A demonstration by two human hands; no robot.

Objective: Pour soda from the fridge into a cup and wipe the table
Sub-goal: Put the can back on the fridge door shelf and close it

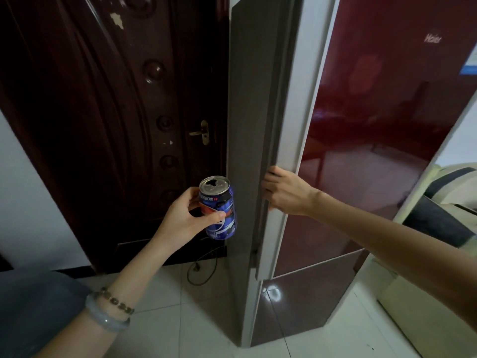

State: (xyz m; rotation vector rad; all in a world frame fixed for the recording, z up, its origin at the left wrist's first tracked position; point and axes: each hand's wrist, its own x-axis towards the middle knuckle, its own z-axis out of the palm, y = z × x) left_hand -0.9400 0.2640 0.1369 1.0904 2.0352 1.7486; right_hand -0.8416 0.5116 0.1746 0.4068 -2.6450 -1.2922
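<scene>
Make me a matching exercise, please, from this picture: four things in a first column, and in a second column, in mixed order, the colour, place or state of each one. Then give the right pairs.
Column 1
1. soda can
2. fridge door
3. right hand
4. cable

Column 2
A. lies on the floor tiles
B. glossy dark red
C. blue, held by the left hand
D. grips the edge of the door

Right pairs: 1-C, 2-B, 3-D, 4-A
</scene>
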